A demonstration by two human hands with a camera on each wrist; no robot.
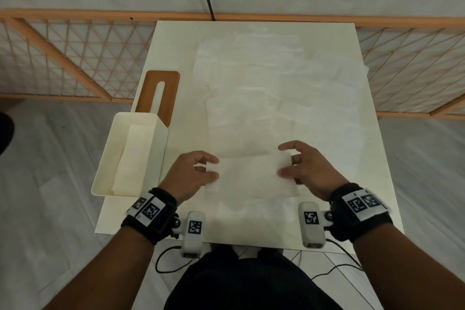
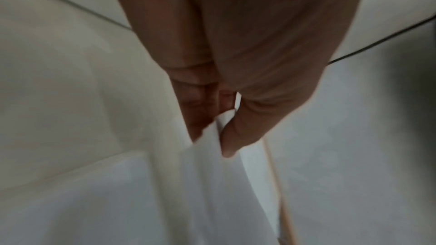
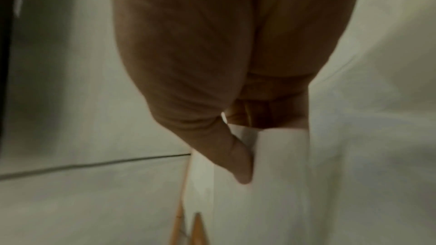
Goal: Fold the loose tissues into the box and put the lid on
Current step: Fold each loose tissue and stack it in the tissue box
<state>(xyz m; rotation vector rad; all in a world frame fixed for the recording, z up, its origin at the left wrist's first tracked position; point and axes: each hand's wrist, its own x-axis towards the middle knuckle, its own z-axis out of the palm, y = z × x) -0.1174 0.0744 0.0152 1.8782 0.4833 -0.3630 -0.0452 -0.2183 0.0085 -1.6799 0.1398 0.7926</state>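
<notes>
Your left hand (image 1: 195,173) and right hand (image 1: 305,168) each pinch a side edge of the nearest tissue (image 1: 249,173) on the white table (image 1: 377,184), beside the open box (image 1: 130,156). Thin, limp and probably easily torn, it wants light pinches at both edges.

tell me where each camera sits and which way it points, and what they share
Head: worn on the head, looking down at the table, tissues, box and lid; both forearms, left hand and right hand show.
Left wrist: along the left hand, whose thumb and fingers pinch a tissue edge.
Right wrist: along the right hand, thumb on the tissue edge.
Shared: all three show the same tissue held at its two sides.
</notes>
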